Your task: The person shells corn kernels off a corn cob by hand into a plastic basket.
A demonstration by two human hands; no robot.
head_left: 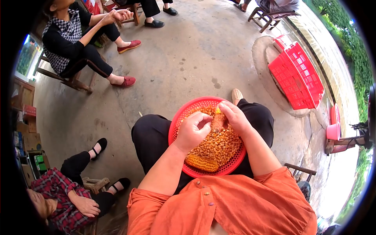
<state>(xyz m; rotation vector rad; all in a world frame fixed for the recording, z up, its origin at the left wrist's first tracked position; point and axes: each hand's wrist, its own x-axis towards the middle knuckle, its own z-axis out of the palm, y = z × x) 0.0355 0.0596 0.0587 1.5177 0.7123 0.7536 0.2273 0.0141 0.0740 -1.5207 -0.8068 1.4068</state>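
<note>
A red perforated basket (175, 122) rests on my lap, holding many loose corn kernels (217, 148). My right hand (235, 117) is closed around a mostly stripped corn cob (217, 123), which keeps some yellow kernels at its far end. Just left of that cob is my left hand (194, 131), its fingers curled in and the thumb bent toward them. Whether any kernels are inside those left fingers is hidden. A full ear of corn (202, 163) lies on the kernels at the near left side of the basket.
Red plastic crates (296, 74) stand on the concrete floor at the right, with a pink basin (333, 131) beyond. One seated person (74, 39) is at upper left, another in a plaid shirt (64, 194) at lower left. A wooden stool (270, 15) is at the top right.
</note>
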